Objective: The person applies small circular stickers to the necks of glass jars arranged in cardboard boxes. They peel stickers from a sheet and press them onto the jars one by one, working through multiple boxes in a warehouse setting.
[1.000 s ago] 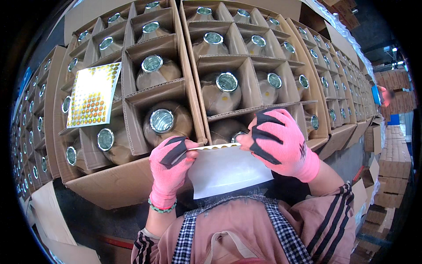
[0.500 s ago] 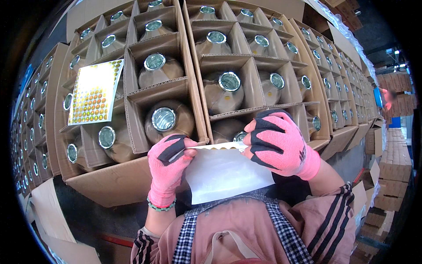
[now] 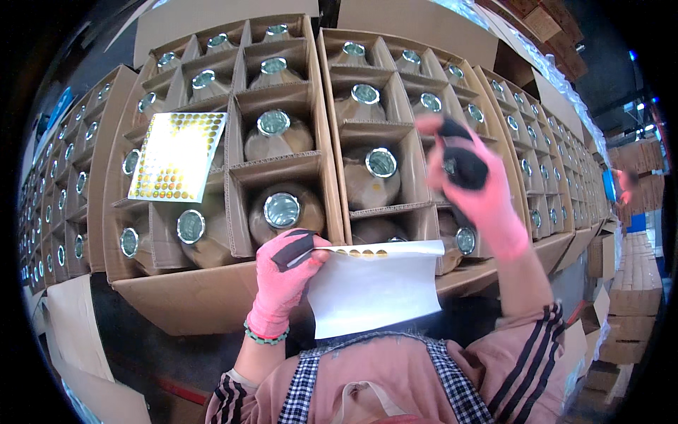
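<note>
My left hand (image 3: pixel 288 277), in a pink glove with black on the fingers, pinches the upper left corner of a white sticker sheet (image 3: pixel 378 293). A few round gold stickers show along the curled top edge of that sheet. Over the right carton my right hand (image 3: pixel 474 185), gloved alike, is raised off the sheet with curled fingers. Motion smears it, so I cannot tell whether a sticker is in its fingertips. Beyond it stand glass jars with shiny rims, such as one jar (image 3: pixel 380 164) with a small gold dot on its shoulder.
A second sheet of gold stickers (image 3: pixel 178 157) lies across the dividers of the left carton (image 3: pixel 212 290). The right carton (image 3: pixel 487 272) adjoins it. More cartons of jars (image 3: pixel 544 152) run off to the right. A person (image 3: pixel 623 185) is far off at right.
My right hand has let go of the sheet's right side and moved up over the right carton. The left hand keeps the sheet. The view has shifted, with the cartons lower and further right.
</note>
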Motion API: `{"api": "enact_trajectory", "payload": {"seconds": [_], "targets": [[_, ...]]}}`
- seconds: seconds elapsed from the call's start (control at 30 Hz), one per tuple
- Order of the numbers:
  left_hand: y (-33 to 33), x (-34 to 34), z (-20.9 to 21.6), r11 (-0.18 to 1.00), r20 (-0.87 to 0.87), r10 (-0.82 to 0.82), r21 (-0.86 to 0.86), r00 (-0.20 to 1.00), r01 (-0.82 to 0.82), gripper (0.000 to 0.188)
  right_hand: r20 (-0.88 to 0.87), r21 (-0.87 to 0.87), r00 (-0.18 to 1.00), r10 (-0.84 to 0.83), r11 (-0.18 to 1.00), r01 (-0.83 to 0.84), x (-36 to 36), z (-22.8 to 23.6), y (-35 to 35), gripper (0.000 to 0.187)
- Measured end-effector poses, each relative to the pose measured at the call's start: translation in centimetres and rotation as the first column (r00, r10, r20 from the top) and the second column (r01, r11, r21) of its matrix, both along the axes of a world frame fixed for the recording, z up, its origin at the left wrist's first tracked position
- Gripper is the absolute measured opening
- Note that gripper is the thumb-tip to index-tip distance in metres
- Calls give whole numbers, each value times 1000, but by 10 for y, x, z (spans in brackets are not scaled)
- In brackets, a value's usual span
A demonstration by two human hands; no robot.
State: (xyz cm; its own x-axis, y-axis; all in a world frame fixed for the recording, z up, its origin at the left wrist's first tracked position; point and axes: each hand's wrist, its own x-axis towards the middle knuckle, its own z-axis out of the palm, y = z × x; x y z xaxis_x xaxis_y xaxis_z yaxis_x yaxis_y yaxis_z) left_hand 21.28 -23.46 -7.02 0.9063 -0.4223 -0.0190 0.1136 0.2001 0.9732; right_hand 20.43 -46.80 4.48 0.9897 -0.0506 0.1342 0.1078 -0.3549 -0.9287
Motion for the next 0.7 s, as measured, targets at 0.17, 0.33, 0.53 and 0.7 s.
{"api": "enact_trajectory", "payload": {"seconds": [0.17,0.33,0.53,0.7], "targets": [[-1,3,-2,1000,43,-25,-6,999,25,19,-6,-690,993,118,719,-89,125,-57,-54,16],[-4,3,-5,1000,-2,-17,6,1000,17,19,-287,-900,955,81,320,-297,189,-99,-52,27],[-2,4,-8,1000,6,-7,-7,1000,8,18,-437,-898,899,25,41,-438,209,-116,-25,32],[0,5,-5,1000,12,-2,11,1000,2,16,-339,-940,931,132,-75,-332,205,-116,-21,34]]}}
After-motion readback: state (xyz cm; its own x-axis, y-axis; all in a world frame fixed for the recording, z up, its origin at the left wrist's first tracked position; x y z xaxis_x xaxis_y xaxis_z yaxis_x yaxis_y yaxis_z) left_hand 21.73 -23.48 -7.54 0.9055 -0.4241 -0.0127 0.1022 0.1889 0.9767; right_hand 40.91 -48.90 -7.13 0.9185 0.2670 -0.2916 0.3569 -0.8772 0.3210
